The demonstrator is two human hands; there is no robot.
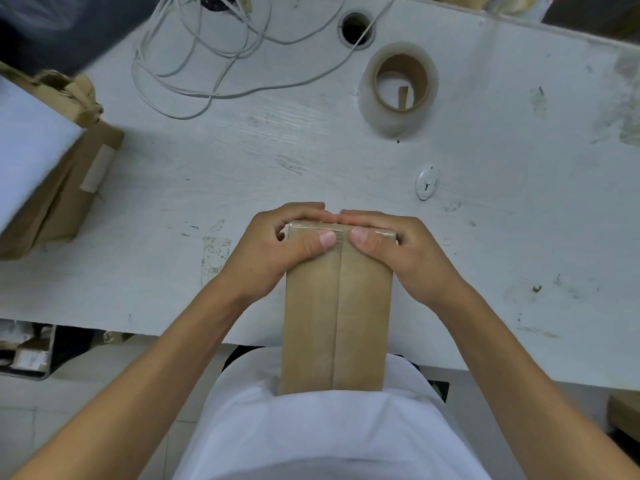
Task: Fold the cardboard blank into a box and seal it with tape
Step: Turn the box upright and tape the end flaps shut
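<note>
A scuffed white table [242,161], marked with grey smudges and scratches, is seen from above. A roll of clear tape [398,88] is laid at the far right of centre, beside a round cable hole [356,27]. Loops of white cable [207,57] are spread across the far left. A small white round fitting [426,181] is set nearer, below the tape. A worn brown cardboard package [65,188] is rested at the left edge.
</note>
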